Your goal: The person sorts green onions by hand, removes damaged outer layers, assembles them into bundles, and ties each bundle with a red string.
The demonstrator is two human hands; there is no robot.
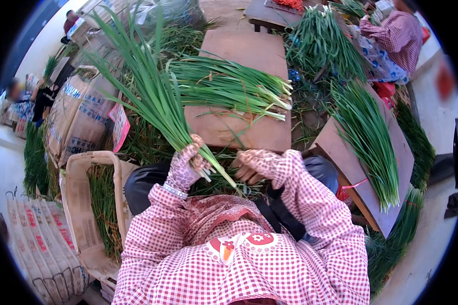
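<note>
Left fingers (197, 163) are gripping leafy stalks (150, 91) tightly, right fingers (250, 157) are curling half-open, seemingly empty — the neat bundle (369, 147) at right is looking finished, the far table's (244, 43) loose pile (219, 84) waiting.

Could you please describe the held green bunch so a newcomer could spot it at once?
From the checked smock at the bottom, follow its left sleeve up to the left hand. The green bunch fans upward from there, held, whereas the nearest bundle lies on a board.
</note>
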